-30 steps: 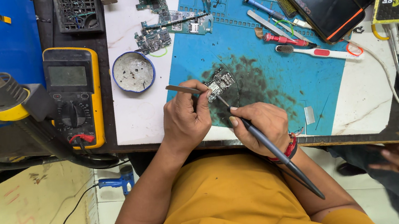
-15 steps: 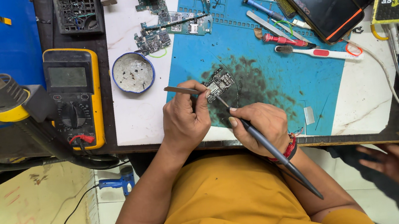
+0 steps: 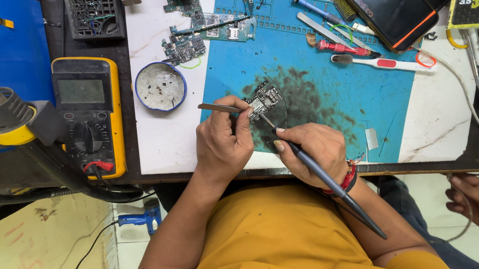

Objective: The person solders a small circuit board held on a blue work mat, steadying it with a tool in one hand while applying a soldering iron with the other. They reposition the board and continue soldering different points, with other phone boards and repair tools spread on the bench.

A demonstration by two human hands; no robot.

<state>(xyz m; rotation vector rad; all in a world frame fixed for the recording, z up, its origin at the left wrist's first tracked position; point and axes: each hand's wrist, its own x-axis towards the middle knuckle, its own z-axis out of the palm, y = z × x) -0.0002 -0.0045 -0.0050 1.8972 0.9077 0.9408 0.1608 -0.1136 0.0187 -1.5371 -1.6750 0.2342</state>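
While both hands work, circuit board (image 3: 264, 98) lies between — left hand (image 3: 222, 142), right hand (image 3: 313, 147).

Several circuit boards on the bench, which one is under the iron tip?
The small board on the mat's dark stain, with the tweezers in the left hand and the iron in the right hand. The other boards lie untouched at the mat's top edge.

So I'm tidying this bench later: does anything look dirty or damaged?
Yes: the blue mat has a dark sooty stain spread around the small circuit board, which suggests scorching or residue. Loose board pieces lie scattered at its top edge.
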